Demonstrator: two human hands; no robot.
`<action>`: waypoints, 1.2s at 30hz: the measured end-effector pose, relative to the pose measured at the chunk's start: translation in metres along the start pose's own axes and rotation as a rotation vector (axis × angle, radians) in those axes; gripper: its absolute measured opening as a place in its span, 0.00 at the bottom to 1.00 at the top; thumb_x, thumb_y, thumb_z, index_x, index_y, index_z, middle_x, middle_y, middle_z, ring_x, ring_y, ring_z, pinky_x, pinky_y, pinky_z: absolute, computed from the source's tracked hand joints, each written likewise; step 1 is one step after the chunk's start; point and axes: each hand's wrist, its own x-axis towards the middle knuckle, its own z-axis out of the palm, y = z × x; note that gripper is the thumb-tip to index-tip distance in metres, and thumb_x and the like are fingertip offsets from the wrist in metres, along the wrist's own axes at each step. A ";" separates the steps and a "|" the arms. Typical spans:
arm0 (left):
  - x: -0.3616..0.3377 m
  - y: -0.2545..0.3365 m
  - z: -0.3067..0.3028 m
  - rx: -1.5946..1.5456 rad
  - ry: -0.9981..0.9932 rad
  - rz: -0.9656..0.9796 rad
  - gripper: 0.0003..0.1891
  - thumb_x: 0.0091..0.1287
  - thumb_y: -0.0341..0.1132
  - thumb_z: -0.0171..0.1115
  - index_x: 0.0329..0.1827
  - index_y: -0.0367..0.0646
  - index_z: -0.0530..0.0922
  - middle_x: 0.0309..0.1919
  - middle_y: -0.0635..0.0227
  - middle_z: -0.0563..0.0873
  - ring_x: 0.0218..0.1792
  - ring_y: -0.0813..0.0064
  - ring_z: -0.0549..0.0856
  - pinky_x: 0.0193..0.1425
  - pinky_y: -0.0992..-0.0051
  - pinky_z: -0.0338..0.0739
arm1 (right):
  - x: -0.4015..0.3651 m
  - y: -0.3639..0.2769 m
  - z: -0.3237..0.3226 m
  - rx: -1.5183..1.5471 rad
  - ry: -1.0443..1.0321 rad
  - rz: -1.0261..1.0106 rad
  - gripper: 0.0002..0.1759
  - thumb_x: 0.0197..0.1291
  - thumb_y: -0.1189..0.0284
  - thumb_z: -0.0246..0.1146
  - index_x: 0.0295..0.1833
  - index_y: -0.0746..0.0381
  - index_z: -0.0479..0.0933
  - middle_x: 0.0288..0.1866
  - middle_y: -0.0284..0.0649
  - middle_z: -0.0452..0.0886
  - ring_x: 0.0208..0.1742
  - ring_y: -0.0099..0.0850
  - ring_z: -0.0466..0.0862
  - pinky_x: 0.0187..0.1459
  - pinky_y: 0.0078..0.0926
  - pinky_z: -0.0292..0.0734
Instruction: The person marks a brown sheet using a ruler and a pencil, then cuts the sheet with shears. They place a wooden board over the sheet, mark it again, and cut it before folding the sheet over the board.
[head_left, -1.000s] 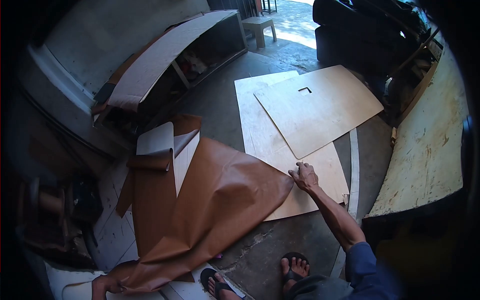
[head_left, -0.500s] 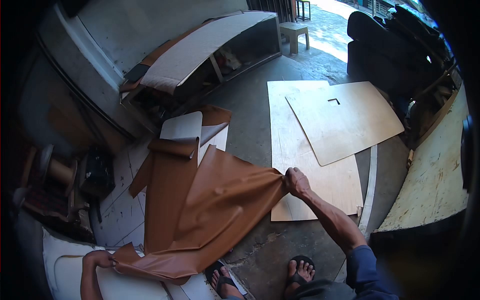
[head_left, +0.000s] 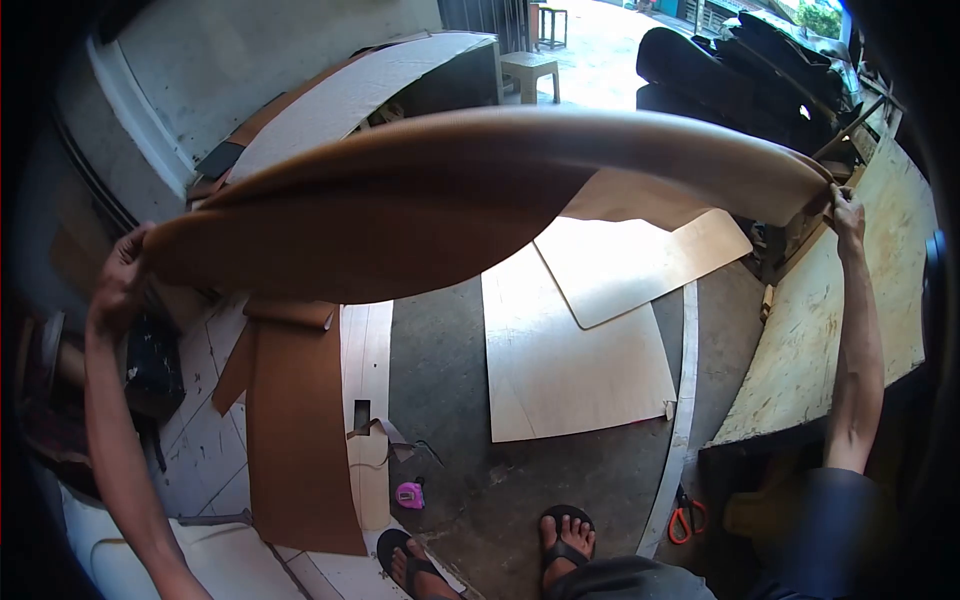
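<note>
A large brown sheet hangs stretched and billowing in the air between both hands. At its left end, my left hand is closed on the edge. My right hand grips the opposite corner at the far right. Under the sheet, on the floor at left, another brown piece lies flat with a rolled upper end, beside a pale board with a rectangular cutout. Pale panels lie on the floor to the right of it, partly hidden by the raised sheet.
A pink tape measure lies near my left foot. Scissors with red handles are on the floor at right. A small stool stands at the back. A worn yellowish board leans at right, and dark bulky items are piled behind.
Both hands have risen and spread apart, lifting the brown sheet off the floor pieces. The lower brown piece, cutout board, tape measure and scissors now show.
</note>
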 end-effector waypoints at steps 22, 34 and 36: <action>-0.169 -0.298 0.382 -0.504 0.264 -0.834 0.53 0.59 0.21 0.70 0.82 0.52 0.42 0.64 0.42 0.71 0.64 0.54 0.76 0.64 0.56 0.78 | -0.140 0.169 0.104 -0.359 -0.232 -0.108 0.17 0.60 0.73 0.57 0.54 0.63 0.79 0.48 0.46 0.86 0.52 0.40 0.85 0.56 0.33 0.76; -0.158 -0.251 0.436 -0.456 0.359 -0.724 0.20 0.75 0.41 0.61 0.63 0.39 0.72 0.50 0.62 0.82 0.44 0.73 0.84 0.49 0.70 0.81 | -0.553 -0.076 0.210 0.273 -1.057 -0.794 0.20 0.49 0.82 0.63 0.51 0.64 0.77 0.45 0.45 0.78 0.45 0.44 0.79 0.46 0.37 0.80; -0.145 -0.218 0.448 -0.807 0.346 -0.824 0.21 0.75 0.44 0.61 0.63 0.40 0.72 0.47 0.65 0.83 0.43 0.76 0.84 0.48 0.71 0.81 | -0.598 -0.076 0.200 0.335 -1.152 -0.826 0.18 0.52 0.80 0.62 0.52 0.62 0.76 0.45 0.43 0.78 0.45 0.43 0.80 0.47 0.36 0.80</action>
